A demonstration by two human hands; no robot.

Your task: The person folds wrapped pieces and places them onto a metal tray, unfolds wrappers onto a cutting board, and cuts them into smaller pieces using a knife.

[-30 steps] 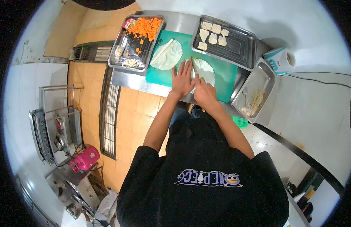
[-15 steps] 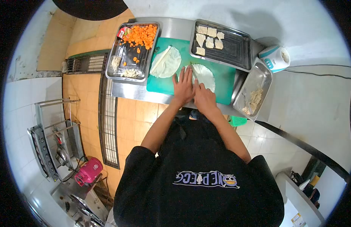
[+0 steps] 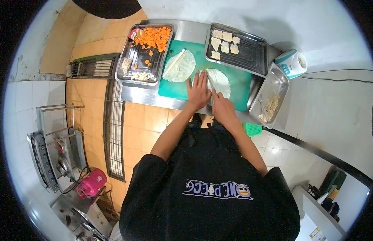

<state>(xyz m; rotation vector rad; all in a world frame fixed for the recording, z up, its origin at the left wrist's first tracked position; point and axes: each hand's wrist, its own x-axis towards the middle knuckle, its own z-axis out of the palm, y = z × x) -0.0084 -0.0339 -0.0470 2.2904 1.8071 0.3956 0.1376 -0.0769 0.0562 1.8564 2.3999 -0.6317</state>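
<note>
On a green cutting board [image 3: 238, 98] lie two pale, thin leaf-like rounds. My left hand [image 3: 198, 93] presses with extended fingers on the left edge of the right round [image 3: 221, 82]. A knife [image 3: 211, 80] is in my right hand [image 3: 222, 107], its blade lying across that round beside my left fingers. Further left, the other round [image 3: 184, 68] has a paler strip along it, and neither hand touches it.
At the left is a tray [image 3: 118, 66] with orange slices and pale pieces. Another tray [image 3: 251, 56] holds several flat pale pieces. A steel pan [image 3: 279, 80] with crumbly food and a spoon stands right, near a tissue roll [image 3: 293, 64].
The view has shifted slightly. My right hand has slid back toward my body with the knife, a little away from my left fingers. My left hand stays on the right round.
</note>
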